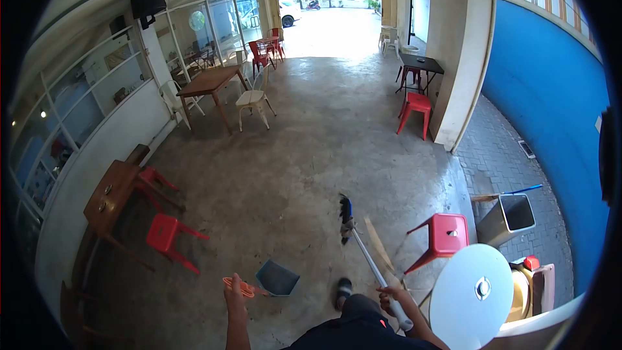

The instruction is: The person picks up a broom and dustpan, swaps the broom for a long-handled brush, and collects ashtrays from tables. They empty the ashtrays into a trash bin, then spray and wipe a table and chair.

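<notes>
My left hand point(234, 293) is closed around the orange handle of a dustpan, low in the head view. The dustpan's grey-blue pan point(278, 279) extends to the right of that hand, over the concrete floor. My right hand point(394, 299) grips the pale pole of a broom point(369, 259). The pole slants up and left to a head with dark bristles and a blue edge point(346, 210), at floor level ahead of me. One of my shoes point(344, 290) shows between the two tools.
At right stand a red stool point(448, 234), a round white table point(472, 298) and a grey bin point(508, 219). On the left are a wooden table point(111, 196) and a red stool point(163, 233). Farther off stand a brown table point(212, 81), a cream chair point(253, 98) and a black table point(421, 63).
</notes>
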Available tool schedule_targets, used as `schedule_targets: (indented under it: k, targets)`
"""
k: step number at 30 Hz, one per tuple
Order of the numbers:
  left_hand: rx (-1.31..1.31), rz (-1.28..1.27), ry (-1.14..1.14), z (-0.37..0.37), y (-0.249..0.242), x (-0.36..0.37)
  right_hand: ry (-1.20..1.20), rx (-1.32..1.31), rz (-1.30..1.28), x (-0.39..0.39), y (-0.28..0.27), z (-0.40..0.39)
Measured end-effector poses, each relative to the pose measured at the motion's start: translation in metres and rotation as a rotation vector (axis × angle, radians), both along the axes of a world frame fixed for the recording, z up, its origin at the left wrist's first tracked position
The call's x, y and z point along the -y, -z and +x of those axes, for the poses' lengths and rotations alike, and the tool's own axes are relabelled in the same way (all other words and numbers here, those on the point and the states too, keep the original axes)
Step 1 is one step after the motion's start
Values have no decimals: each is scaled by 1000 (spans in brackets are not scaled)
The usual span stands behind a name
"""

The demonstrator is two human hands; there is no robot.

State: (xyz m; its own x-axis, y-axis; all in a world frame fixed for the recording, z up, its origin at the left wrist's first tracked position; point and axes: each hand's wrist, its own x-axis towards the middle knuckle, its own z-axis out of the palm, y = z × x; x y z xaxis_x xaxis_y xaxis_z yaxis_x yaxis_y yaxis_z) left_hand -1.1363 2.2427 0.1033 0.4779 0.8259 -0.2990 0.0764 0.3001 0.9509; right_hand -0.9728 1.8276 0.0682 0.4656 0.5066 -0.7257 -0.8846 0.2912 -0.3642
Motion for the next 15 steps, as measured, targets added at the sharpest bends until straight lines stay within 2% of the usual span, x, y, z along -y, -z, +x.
schedule_targets:
  k: [1, 2, 5, 6, 8, 11, 14, 15]
  targets:
    - [10, 2, -23, 32, 10, -24, -45, 76, -234, -21, 5, 27]
    - [18, 4, -49, 63, 18, -42, -103, 148, -256, -37, 7, 58]
    - [80, -69, -149, 156, 20, -83, -41, 151, -83, -84, 37, 173]
    - [117, -76, -216, 187, 15, -91, 20, -42, -11, -99, 55, 220]
    - [188, -74, -335, 248, 3, -115, 35, -112, 37, -134, 47, 303]
    - [254, -47, -282, 319, -28, -145, -23, -73, 51, -178, 12, 403]
    - [250, -95, -392, 393, -25, -185, -22, -1, 59, -219, -6, 494]
    - [261, -113, -340, 420, -16, -202, -13, 14, 55, -232, -6, 524]
